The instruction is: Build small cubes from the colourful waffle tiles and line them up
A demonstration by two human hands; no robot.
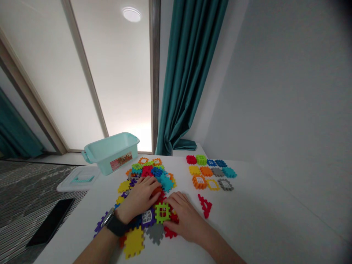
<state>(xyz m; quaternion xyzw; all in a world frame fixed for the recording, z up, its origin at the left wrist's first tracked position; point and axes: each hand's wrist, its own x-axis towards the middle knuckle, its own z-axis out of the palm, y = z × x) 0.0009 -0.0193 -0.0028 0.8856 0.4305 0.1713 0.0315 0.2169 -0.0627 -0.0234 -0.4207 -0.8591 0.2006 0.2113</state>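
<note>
A pile of colourful notched plastic building tiles (134,242) spreads over the white table. My left hand (141,194), with a dark-banded watch on its wrist, lies over the middle of the pile. Its fingers are stretched out, and an orange tile (157,190) shows between thumb and forefinger. At the pile's right edge is my right hand (184,216), thumb and fingers apart beside a lime-green window tile (162,213). Red tiles (170,232) lie partly under it. Left of the green one is a purple tile (147,217) with a white window. Both palms hide some tiles.
Sorted tiles stand in rows (206,171) at the right back, with a red triangular piece (205,206) nearer me. A mint plastic bin (104,152) sits at the back left beside its lid (78,179). A dark flat panel (51,222) lies beyond the table's left edge.
</note>
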